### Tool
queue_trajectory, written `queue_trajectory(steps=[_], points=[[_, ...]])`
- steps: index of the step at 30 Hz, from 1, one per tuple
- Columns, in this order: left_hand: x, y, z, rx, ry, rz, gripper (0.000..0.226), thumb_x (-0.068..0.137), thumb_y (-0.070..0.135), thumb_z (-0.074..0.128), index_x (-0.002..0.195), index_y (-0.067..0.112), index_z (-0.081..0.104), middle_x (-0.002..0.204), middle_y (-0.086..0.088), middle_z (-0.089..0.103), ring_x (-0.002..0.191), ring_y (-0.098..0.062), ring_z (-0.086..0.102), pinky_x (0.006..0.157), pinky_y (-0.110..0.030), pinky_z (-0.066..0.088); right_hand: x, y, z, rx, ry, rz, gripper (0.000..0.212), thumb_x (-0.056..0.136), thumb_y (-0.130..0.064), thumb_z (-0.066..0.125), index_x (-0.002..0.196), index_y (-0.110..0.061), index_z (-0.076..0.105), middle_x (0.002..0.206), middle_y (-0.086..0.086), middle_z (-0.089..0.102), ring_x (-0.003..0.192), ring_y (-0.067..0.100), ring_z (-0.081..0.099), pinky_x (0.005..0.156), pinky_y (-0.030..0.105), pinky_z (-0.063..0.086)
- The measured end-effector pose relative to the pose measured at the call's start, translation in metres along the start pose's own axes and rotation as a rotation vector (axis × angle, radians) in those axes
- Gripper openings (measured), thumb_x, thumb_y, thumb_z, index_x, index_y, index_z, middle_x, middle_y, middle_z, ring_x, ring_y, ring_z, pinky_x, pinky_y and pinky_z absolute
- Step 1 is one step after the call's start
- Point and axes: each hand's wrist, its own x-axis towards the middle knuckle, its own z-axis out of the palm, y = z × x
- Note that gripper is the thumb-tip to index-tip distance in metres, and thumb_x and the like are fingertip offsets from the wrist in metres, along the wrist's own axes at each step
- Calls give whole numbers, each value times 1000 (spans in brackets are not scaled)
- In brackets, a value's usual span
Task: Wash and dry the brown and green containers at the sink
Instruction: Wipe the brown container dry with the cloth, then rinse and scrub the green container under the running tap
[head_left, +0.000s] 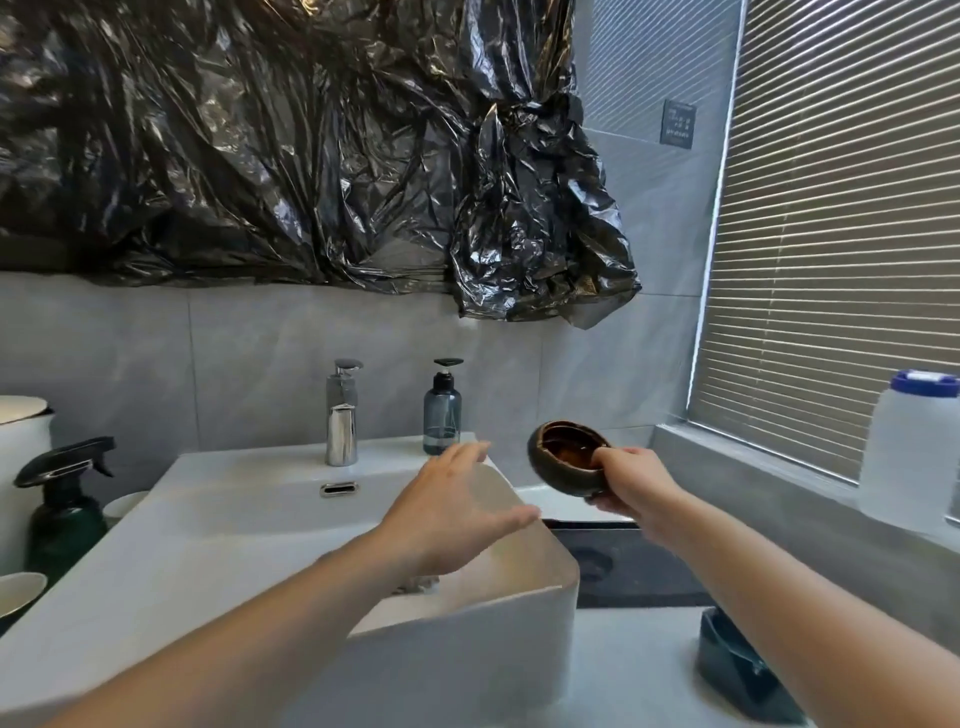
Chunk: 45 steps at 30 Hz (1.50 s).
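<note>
Brown container (570, 457) is gripped at its rim by right hand (631, 480), tilted, held right of the sink (322, 525) above the dark mat (631, 569). Left hand (457, 512) is held flat, fingers straight, over the basin.

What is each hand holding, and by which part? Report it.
The right hand holds the brown container by its near rim, thumb inside and fingers beneath. The left hand is open above the sink, holding nothing.
</note>
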Motion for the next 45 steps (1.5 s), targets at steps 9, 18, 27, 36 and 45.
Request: queue_trajectory(steps=[9, 18, 27, 36, 45], points=[[-42, -46, 13, 233, -78, -127, 29, 101, 61, 46, 101, 37, 63, 110, 21, 54, 113, -9, 53, 93, -32, 42, 50, 55, -40, -444, 35, 136, 13, 96, -11, 57, 104, -2, 60, 100, 20, 68, 64, 32, 75, 51, 36, 63], [-49, -35, 18, 276, -10, -120, 25, 104, 46, 45, 111, 33, 66, 103, 19, 54, 105, -12, 49, 81, -34, 37, 64, 94, -10, -595, -48, 191, 6, 100, -7, 57, 102, -1, 57, 101, 17, 66, 60, 25, 67, 39, 25, 53], [-44, -40, 19, 276, -54, -165, 20, 99, 41, 46, 96, 33, 64, 102, 16, 61, 101, -13, 57, 82, -34, 46, 71, 118, -9, -539, -53, 137, 24, 98, -11, 57, 119, -1, 64, 100, 13, 62, 73, 24, 65, 54, 31, 59], [-42, -42, 16, 217, -96, -268, 27, 98, 40, 51, 104, 24, 72, 108, 10, 69, 102, -15, 64, 91, -37, 53, 43, 93, -22, -743, -29, 152, 18, 96, -21, 51, 98, -6, 60, 89, 14, 69, 61, 27, 70, 44, 26, 53], [-19, -65, 14, 230, -274, -422, 31, 94, 49, 54, 97, 24, 72, 115, -7, 70, 108, -27, 58, 102, -42, 45, -1, 79, -87, -1051, -59, -160, 58, 85, -36, 62, 140, -19, 56, 133, 2, 64, 118, 26, 60, 93, 35, 52]])
